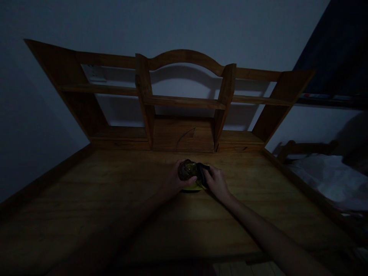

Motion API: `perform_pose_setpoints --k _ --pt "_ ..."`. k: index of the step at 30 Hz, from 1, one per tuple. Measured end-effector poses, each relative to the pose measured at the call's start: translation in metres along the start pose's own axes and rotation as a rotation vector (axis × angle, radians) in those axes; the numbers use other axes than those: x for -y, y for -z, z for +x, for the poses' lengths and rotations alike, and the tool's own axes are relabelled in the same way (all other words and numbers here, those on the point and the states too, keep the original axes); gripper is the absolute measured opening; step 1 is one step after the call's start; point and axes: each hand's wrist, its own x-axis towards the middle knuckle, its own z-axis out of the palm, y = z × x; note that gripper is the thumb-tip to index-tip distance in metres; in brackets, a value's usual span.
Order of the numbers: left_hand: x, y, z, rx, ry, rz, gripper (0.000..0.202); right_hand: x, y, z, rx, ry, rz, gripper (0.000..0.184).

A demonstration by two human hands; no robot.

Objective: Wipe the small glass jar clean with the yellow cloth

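Observation:
Near the middle of the wooden desk, my left hand (174,179) is wrapped round a dark brown, shiny, roundish object (186,170), its thumb across the near side. The object looks glossy, but its kind is too dim to tell. My right hand (216,180) pinches a black, cloth-like piece (201,172) against the object's right side. Beneath both hands a yellow-green thing (194,187) with a dark lower edge shows in part. How these pieces join is hidden by the fingers and the poor light.
A wooden shelf unit (184,102) with several compartments rises at the desk's back, against a pale wall. A thin dark cord (184,135) hangs at its centre panel. To the right, beyond the desk's raised side edge, lie a chair back (310,148) and a white plastic-like sheet (330,176).

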Motion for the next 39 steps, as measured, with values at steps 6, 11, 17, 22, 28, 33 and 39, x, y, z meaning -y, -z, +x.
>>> perform_pose_setpoints --k 6,11,17,22,28,33,39 --pt "-0.005 0.002 -0.001 0.014 0.042 -0.001 0.062 0.004 -0.004 0.004 0.005 -0.069 0.261 0.026" --pt "-0.012 0.001 -0.006 0.147 -0.037 0.036 0.066 0.01 -0.002 0.006 0.129 -0.025 0.382 0.034" --pt "-0.009 -0.002 -0.011 0.267 -0.028 0.138 0.082 0.01 0.0 0.003 0.207 0.031 0.207 0.04" --pt "-0.007 -0.003 -0.011 0.259 -0.022 0.103 0.079 0.009 0.002 -0.001 0.157 0.045 0.051 0.025" --pt "-0.016 -0.001 -0.009 0.251 -0.031 0.034 0.072 0.01 0.005 -0.004 0.127 0.033 -0.038 0.019" --pt "-0.018 -0.001 -0.007 0.153 -0.057 -0.001 0.058 0.007 0.002 -0.001 0.103 -0.009 -0.015 0.021" --pt "-0.015 -0.001 -0.005 0.151 -0.048 -0.021 0.06 0.001 -0.003 0.006 0.146 -0.061 0.29 0.031"
